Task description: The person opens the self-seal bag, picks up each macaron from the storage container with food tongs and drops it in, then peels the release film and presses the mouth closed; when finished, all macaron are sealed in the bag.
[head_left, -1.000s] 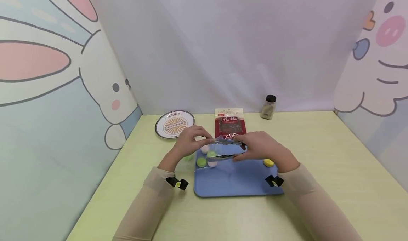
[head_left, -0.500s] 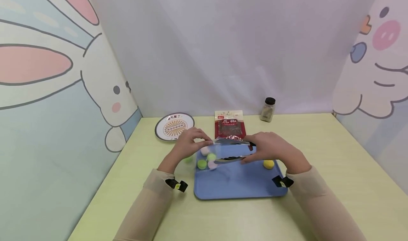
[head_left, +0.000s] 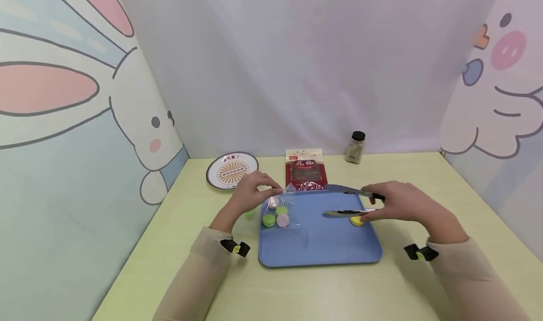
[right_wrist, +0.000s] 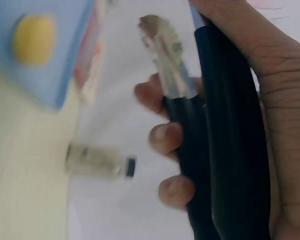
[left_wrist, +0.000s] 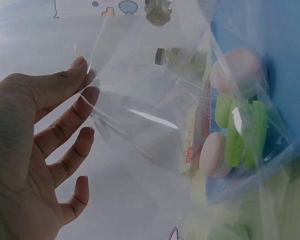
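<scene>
My left hand (head_left: 250,193) pinches the edge of a clear plastic bag (left_wrist: 150,125) between thumb and forefinger. Pink macarons (left_wrist: 237,72) and green macarons (left_wrist: 234,135) lie inside the bag, over the left part of a blue tray (head_left: 318,252). My right hand (head_left: 400,201) holds tongs (head_left: 349,190) with black handles. The tong arms are spread apart with nothing between them, above the tray's right side. A yellow macaron (head_left: 356,221) sits on the tray just below them, partly covered by the right fingers.
Behind the tray lies a red spice packet (head_left: 305,170). A round patterned plate (head_left: 232,170) is at the back left, and a black-capped jar (head_left: 355,149) stands at the back right. A pale green item (head_left: 249,214) lies on the table left of the tray.
My right hand has moved right with the tongs, drawing them away from the bag to near the yellow macaron. My left hand stays in place, pinching the bag.
</scene>
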### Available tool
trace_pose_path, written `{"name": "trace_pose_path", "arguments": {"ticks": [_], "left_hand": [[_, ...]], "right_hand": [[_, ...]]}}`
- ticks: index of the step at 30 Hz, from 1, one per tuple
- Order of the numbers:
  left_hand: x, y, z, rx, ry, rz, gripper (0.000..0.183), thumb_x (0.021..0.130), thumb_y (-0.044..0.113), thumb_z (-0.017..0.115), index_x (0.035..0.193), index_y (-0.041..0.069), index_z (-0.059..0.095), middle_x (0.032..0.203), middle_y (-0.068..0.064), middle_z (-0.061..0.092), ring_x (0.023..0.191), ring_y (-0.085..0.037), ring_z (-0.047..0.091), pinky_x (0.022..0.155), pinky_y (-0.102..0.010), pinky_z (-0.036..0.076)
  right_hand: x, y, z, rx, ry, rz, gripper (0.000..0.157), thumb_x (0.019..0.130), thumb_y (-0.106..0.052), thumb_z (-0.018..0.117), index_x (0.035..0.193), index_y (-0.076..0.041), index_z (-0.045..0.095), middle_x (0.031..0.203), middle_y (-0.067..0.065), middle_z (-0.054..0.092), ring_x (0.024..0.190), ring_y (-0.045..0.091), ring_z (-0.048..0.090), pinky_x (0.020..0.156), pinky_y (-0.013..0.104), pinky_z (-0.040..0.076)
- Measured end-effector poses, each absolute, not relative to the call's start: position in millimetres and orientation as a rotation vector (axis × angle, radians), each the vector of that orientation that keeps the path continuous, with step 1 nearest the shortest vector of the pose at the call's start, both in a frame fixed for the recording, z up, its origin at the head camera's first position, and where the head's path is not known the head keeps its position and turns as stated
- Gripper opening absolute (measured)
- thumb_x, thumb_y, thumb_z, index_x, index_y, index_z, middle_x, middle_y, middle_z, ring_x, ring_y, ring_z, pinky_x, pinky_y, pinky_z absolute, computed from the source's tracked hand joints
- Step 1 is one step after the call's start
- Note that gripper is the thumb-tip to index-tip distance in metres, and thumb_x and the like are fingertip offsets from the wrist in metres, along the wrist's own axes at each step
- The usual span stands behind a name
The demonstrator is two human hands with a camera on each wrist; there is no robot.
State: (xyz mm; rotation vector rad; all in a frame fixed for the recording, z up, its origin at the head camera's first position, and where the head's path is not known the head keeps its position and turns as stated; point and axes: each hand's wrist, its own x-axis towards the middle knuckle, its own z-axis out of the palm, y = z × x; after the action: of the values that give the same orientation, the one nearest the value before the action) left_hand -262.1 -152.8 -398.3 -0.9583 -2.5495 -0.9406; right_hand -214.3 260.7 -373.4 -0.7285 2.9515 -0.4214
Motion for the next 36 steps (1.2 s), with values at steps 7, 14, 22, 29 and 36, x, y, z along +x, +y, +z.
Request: {"name": "trace_pose_path", "arguments": {"ticks": [7, 14, 22, 29, 36], "left_hand": [[-261, -154, -397, -0.983, -2.531, -1.016, 0.007, 0.091, 0.033, 0.076, 0.093, 0.026, 0.079, 0.089, 0.019, 0.070, 0.088, -0.009, 0.062, 0.078, -0.043, 0.052], [-261, -154, -398, -1.064, -2.506, -1.106, 0.005, 0.093, 0.028, 0.075, 0.096, 0.024, 0.078, 0.091, 0.017, 0.070, 0.083, -0.003, 0.063, 0.077, -0.032, 0.055], [-264, -153, -401, -1.078, -2.485, -1.151, 0.004, 0.093, 0.024, 0.075, 0.096, 0.023, 0.078, 0.091, 0.015, 0.070, 0.082, -0.005, 0.063, 0.074, -0.036, 0.056], [-264, -155, -403, -1.086, -2.479, -1.134, 0.005, 0.093, 0.025, 0.075, 0.097, 0.024, 0.078, 0.091, 0.016, 0.070, 0.084, -0.004, 0.063, 0.075, -0.030, 0.055], [-264, -154, -401, -1.085, -2.478, -1.135, 0.005, 0.093, 0.026, 0.075, 0.097, 0.025, 0.078, 0.091, 0.017, 0.069, 0.085, -0.003, 0.062, 0.076, -0.028, 0.054]], "right_hand": [[-210, 313, -394, -0.628, 2.892, -0.431, 0.081, 0.067, -0.067, 0.083, 0.128, -0.015, 0.067, 0.092, -0.010, 0.061, 0.066, 0.006, 0.046, 0.057, 0.029, 0.038], [-215, 318, -397, -0.697, 2.928, -0.269, 0.060, 0.073, -0.061, 0.082, 0.117, -0.021, 0.074, 0.080, -0.018, 0.057, 0.066, 0.005, 0.047, 0.057, 0.031, 0.038], [-216, 315, -399, -0.817, 2.952, -0.329, 0.052, 0.081, -0.061, 0.075, 0.115, -0.022, 0.076, 0.073, -0.022, 0.055, 0.065, 0.001, 0.047, 0.059, 0.029, 0.040], [-223, 280, -397, -0.996, 2.939, -0.508, 0.052, 0.083, -0.061, 0.073, 0.116, -0.020, 0.076, 0.076, -0.022, 0.057, 0.062, -0.002, 0.048, 0.057, 0.023, 0.041], [-238, 232, -386, -1.106, 2.916, -0.445, 0.051, 0.082, -0.063, 0.073, 0.112, -0.022, 0.076, 0.070, -0.020, 0.055, 0.062, 0.000, 0.048, 0.057, 0.025, 0.040]]}}
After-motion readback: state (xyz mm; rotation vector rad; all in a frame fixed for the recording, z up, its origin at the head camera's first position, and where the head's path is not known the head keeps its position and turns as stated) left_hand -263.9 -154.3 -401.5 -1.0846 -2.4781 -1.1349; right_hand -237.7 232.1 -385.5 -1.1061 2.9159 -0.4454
